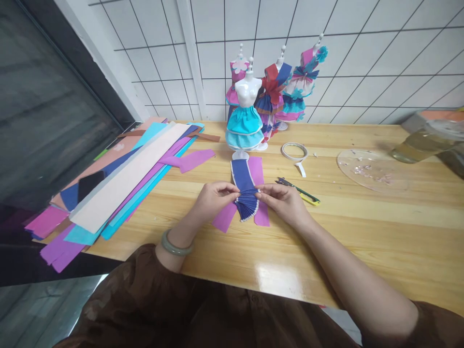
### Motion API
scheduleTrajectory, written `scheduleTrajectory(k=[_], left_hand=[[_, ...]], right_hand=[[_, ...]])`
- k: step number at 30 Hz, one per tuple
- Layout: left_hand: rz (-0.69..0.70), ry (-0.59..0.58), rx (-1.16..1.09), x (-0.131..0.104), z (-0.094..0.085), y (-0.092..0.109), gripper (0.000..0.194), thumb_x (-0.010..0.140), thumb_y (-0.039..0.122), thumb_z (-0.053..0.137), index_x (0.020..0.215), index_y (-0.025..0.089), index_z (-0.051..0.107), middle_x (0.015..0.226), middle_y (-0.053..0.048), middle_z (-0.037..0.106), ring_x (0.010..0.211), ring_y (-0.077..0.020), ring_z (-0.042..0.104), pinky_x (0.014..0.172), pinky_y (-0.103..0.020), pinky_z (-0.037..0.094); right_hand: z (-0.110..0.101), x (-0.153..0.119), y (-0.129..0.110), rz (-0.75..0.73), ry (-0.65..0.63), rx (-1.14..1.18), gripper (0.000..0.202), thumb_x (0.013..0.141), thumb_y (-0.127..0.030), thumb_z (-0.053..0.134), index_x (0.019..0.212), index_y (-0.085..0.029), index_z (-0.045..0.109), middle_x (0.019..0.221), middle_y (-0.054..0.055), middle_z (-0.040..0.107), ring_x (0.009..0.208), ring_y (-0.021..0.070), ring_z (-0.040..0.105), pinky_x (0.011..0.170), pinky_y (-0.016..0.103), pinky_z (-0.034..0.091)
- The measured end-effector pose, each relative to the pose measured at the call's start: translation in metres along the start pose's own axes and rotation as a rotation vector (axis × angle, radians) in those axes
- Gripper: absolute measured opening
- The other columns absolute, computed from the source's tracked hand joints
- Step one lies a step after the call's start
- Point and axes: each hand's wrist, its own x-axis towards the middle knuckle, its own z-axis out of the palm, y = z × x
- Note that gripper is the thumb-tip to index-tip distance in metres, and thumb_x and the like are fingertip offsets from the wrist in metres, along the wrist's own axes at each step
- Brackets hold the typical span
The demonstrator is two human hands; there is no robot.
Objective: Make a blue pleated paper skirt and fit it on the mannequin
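Blue strip (242,173) with white edging was directly in front of the smooth white mannequin (248,92), over flat purple strips (257,169); whether it was paper or cloth could not be told. Its far part was flat and smooth, while its near part was folded into narrow pleats that spread like a fan. The left hand (217,197) pinched the pleats at one edge between thumb and fingers, and the right hand (282,200) pinched the opposite edge in the same way.

A ruffled, two-tiered turquoise skirt (244,126) hung on the mannequin, with dressed mannequins (273,89) behind it. Left of the mannequin, long matte strips (126,179) in peach, turquoise, purple and blue lay in a slanting pile. To its right, on the glossy wooden table (362,232), were a ring-shaped roll of tape (294,159), a slim dark-and-yellow tool (309,197) and, farther off, a clear round plate (346,173) with shiny bits and a clear cup (416,145) of yellowish liquid.
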Motion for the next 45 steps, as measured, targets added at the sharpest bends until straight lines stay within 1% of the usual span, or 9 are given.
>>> scheduleTrajectory(k=[2,6,13,19,24,27,31,37,45], left_hand=[[-0.012,-0.01,0.003,0.0,-0.0004,0.0005,0.014,0.069,0.024,0.066,0.077,0.012,0.067,0.077,-0.004,0.069,0.071,-0.014,0.063,0.071,-0.027,0.053],[-0.023,-0.007,0.005,0.0003,-0.0008,0.0007,0.014,0.069,0.024,0.066,0.077,0.013,0.067,0.077,-0.005,0.069,0.071,-0.0145,0.063,0.07,-0.028,0.053],[-0.03,-0.018,0.033,-0.0008,-0.0014,0.0025,0.013,0.069,0.024,0.066,0.077,0.013,0.068,0.077,-0.004,0.069,0.072,-0.0149,0.063,0.07,-0.027,0.052],[-0.027,-0.031,0.021,-0.0002,-0.0022,0.0025,0.014,0.069,0.024,0.065,0.078,0.013,0.068,0.077,-0.004,0.069,0.073,-0.0148,0.063,0.071,-0.027,0.052],[-0.044,-0.026,-0.054,0.0003,-0.0023,0.0008,0.016,0.068,0.024,0.067,0.079,0.012,0.067,0.078,-0.005,0.068,0.072,-0.0142,0.063,0.072,-0.028,0.052],[-0.054,-0.036,-0.1,0.0003,-0.0025,-0.0016,0.019,0.068,0.026,0.068,0.08,0.012,0.067,0.079,-0.006,0.069,0.073,-0.0148,0.063,0.073,-0.03,0.052],[-0.072,-0.045,-0.104,0.0002,-0.0027,-0.0032,0.02,0.068,0.027,0.069,0.081,0.012,0.067,0.079,-0.006,0.069,0.073,-0.0148,0.063,0.073,-0.03,0.052],[-0.064,-0.056,-0.087,-0.0002,-0.003,-0.0032,0.019,0.068,0.028,0.068,0.08,0.013,0.067,0.078,-0.006,0.069,0.072,-0.0148,0.063,0.072,-0.029,0.051],[-0.083,-0.056,-0.091,-0.0003,-0.0029,-0.0006,0.019,0.068,0.027,0.069,0.079,0.012,0.067,0.078,-0.005,0.069,0.073,-0.0147,0.063,0.073,-0.029,0.052]], right_hand=[[-0.0001,-0.0004,-0.0002,-0.07,0.024,-0.091,0.029,0.073,-0.036,0.067,0.094,-0.017,0.071,0.084,0.007,0.071,0.075,0.0185,0.063,0.07,0.034,0.051],[-0.0006,-0.0007,0.0002,-0.168,0.039,-0.219,0.03,0.075,-0.034,0.064,0.099,-0.018,0.07,0.077,0.004,0.068,0.07,0.017,0.061,0.066,0.033,0.051],[-0.0003,-0.0016,-0.0021,-0.145,0.033,-0.219,0.038,0.076,-0.032,0.064,0.112,-0.018,0.064,0.073,0.002,0.068,0.069,0.0158,0.062,0.069,0.033,0.052],[-0.001,-0.0017,-0.0038,-0.15,0.028,-0.255,0.024,0.075,-0.032,0.065,0.094,-0.018,0.07,0.078,0.005,0.07,0.069,0.0172,0.063,0.064,0.032,0.052],[-0.003,-0.0017,-0.0029,-0.239,0.017,-0.286,0.015,0.077,-0.029,0.064,0.084,-0.019,0.072,0.083,0.007,0.072,0.074,0.0187,0.065,0.067,0.032,0.052],[-0.0022,-0.0026,-0.004,-0.183,0.032,-0.239,0.016,0.076,-0.032,0.065,0.084,-0.02,0.072,0.084,0.006,0.073,0.075,0.0195,0.066,0.067,0.033,0.053],[0.0002,-0.003,-0.0058,-0.068,0.07,-0.122,0.025,0.071,-0.034,0.069,0.091,-0.019,0.072,0.081,0.005,0.073,0.072,0.019,0.067,0.068,0.034,0.054],[-0.001,-0.0019,-0.0038,-0.085,0.013,-0.069,0.047,0.073,-0.033,0.068,0.117,-0.019,0.061,0.075,0.003,0.07,0.069,0.0154,0.064,0.067,0.031,0.053],[-0.0027,-0.0036,-0.0047,-0.179,0.013,-0.253,0.022,0.076,-0.031,0.065,0.095,-0.021,0.071,0.087,0.005,0.073,0.076,0.0197,0.067,0.069,0.033,0.054]])
